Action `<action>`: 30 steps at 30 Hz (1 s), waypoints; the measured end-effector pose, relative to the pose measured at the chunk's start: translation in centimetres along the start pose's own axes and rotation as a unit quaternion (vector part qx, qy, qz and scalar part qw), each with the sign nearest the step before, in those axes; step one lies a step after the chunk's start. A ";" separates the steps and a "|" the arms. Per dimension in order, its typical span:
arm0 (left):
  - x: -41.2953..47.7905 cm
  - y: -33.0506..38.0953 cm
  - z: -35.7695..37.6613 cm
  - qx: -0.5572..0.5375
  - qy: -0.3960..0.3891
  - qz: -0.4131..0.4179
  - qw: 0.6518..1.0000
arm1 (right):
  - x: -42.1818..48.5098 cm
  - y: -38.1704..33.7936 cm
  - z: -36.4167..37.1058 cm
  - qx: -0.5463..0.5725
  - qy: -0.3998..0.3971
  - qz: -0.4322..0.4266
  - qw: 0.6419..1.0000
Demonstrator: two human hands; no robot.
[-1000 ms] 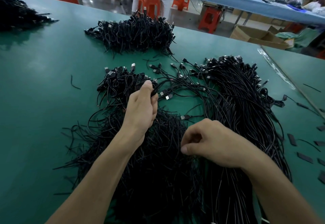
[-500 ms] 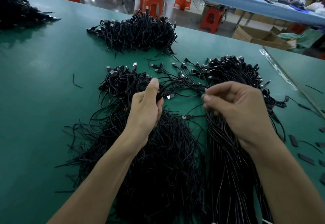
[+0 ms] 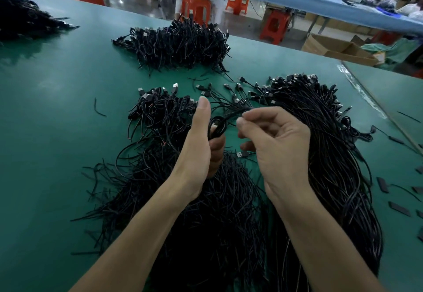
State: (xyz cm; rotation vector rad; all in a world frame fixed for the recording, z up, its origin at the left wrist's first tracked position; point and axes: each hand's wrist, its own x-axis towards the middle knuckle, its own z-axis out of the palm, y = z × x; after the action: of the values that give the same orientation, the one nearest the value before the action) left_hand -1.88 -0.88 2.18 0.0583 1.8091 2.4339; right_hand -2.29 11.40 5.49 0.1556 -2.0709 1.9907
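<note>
A thin black rubber-coated cable (image 3: 218, 125), looped, is gripped in the left hand (image 3: 201, 145) and pinched by the right hand (image 3: 274, 145) over the green worktop (image 3: 57, 131), mid-worktop.

The coiled cable (image 3: 217, 125) is partly hidden inside the left hand (image 3: 199, 146); the long bundle (image 3: 332, 172) runs off the bottom.

A second ago the right hand (image 3: 277, 145) was a fist, down low on the near pile of cables (image 3: 206, 234). It went up and farther away, then came left. Now it is close to the left hand (image 3: 199, 149) and pinches a thin black cable (image 3: 232, 112) with thumb and finger. The left hand has turned, so its thumb sticks up. A small loop (image 3: 217, 128) of that cable now shows around its fingers.
</note>
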 end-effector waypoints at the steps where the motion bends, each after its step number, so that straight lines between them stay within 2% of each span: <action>1: 0.0 0.0 0.1 0.000 -0.004 0.004 1.000 | -0.1 0.0 0.1 -0.001 -0.010 0.004 1.000; 8: 0.1 0.3 0.0 -0.005 0.005 0.024 1.000 | 0.0 -0.7 -0.3 0.074 -0.095 0.097 0.988; 11: 0.0 0.4 -0.1 -0.012 0.011 0.026 1.000 | 0.1 -0.9 -0.6 0.072 -0.121 0.115 0.983; 14: -0.1 0.3 0.0 -0.025 0.019 0.029 0.999 | 0.1 -0.8 -0.7 -0.003 -0.135 0.090 0.987; 16: 0.1 0.3 0.0 -0.034 0.023 0.024 0.999 | 0.2 -0.8 -0.9 -0.103 -0.135 0.042 0.985; 19: 0.3 0.4 0.0 -0.060 0.015 0.030 0.998 | 0.1 -1.4 -1.0 -0.306 -0.151 -0.079 0.937; 21: 0.4 0.2 -0.1 -0.062 0.019 0.039 0.997 | -0.3 -1.9 -0.8 -0.374 -0.180 -0.114 0.902; 24: 0.3 -0.1 -0.2 -0.069 0.019 0.055 0.996 | -0.6 -2.2 -0.5 -0.400 -0.212 -0.114 0.884; 28: 0.2 -0.2 0.0 -0.071 0.031 0.038 0.996 | -1.0 -1.8 -0.8 -0.377 -0.198 -0.099 0.899; 30: 0.2 -0.2 0.2 -0.075 0.052 0.011 0.996 | -1.5 -1.4 -0.7 -0.393 -0.187 -0.131 0.891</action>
State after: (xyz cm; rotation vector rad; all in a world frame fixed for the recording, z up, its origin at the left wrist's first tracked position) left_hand -2.09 -0.62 2.08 -0.0636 1.6663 2.6249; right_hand -0.37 11.90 6.50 0.6451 -2.7347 0.9002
